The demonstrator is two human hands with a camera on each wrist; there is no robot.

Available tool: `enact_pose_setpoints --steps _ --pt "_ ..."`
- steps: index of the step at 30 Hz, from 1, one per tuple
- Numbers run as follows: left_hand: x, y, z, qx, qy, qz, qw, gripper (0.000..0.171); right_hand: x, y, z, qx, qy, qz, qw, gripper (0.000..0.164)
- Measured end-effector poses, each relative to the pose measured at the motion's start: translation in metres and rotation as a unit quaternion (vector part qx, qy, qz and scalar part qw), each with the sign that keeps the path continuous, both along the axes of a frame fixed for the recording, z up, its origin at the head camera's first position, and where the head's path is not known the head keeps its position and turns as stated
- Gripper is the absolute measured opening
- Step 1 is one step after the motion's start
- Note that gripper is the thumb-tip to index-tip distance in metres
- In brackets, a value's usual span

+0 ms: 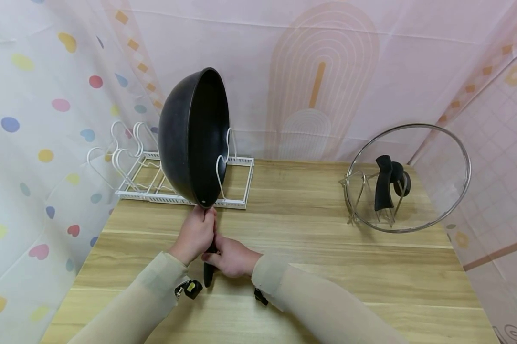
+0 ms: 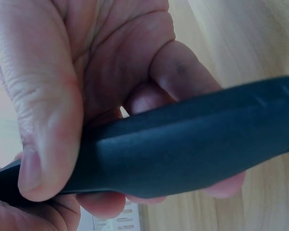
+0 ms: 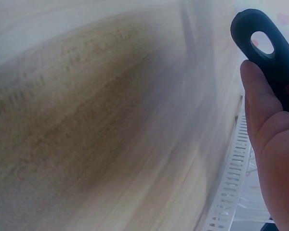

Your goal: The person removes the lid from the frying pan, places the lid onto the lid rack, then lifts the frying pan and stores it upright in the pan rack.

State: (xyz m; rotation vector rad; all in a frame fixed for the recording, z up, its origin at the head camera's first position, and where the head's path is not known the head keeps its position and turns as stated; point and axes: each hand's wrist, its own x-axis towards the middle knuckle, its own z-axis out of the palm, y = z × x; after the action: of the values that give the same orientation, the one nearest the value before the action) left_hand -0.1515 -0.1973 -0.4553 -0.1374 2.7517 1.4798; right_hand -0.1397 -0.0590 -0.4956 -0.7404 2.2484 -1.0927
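Observation:
A black wok [image 1: 174, 138] stands on its edge in a white wire rack [image 1: 239, 204], its hollow side turned right. The black handle [image 1: 208, 274] points toward me, low over the table. My left hand [image 1: 195, 231] grips it close to the wok's rim. Farther down, my right hand [image 1: 237, 258] holds the same handle, thumb across it. Fingers wrap the thick black grip [image 2: 183, 149] in the left wrist view. The right wrist view shows the handle's rounded end with its hanging hole [image 3: 253, 21], just past the fingers.
At the right, a glass lid [image 1: 430, 191] with a steel rim and black knob leans on a small wire stand [image 1: 354, 200]. White looped dividers [image 1: 118, 160] rise left of the wok. Patterned curtains [image 1: 249, 62] hang behind and beside the wooden table [image 1: 310, 210].

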Motion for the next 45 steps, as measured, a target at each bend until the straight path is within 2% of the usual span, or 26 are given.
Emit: enact_pose_setpoints --steps 7,21,27,36,45 --pt "-0.001 0.001 -0.004 -0.003 0.010 0.004 0.9999 0.034 0.000 0.000 -0.005 -0.004 0.002 -0.002 1.000 0.018" --pt "-0.001 0.002 -0.014 0.000 0.011 0.010 0.9999 0.036 0.002 0.000 -0.011 -0.004 0.013 0.001 1.000 0.023" --pt "0.000 0.002 -0.017 0.012 0.002 0.008 0.9999 0.034 0.003 0.000 -0.015 0.000 0.013 -0.002 1.000 0.019" --pt "0.000 0.002 -0.023 0.005 0.006 0.005 1.0000 0.034 0.004 0.000 -0.017 -0.001 -0.007 0.001 1.000 0.022" --pt "0.000 0.001 -0.027 0.002 -0.007 0.008 0.9999 0.035 0.004 0.000 -0.022 -0.012 -0.018 0.000 1.000 0.019"
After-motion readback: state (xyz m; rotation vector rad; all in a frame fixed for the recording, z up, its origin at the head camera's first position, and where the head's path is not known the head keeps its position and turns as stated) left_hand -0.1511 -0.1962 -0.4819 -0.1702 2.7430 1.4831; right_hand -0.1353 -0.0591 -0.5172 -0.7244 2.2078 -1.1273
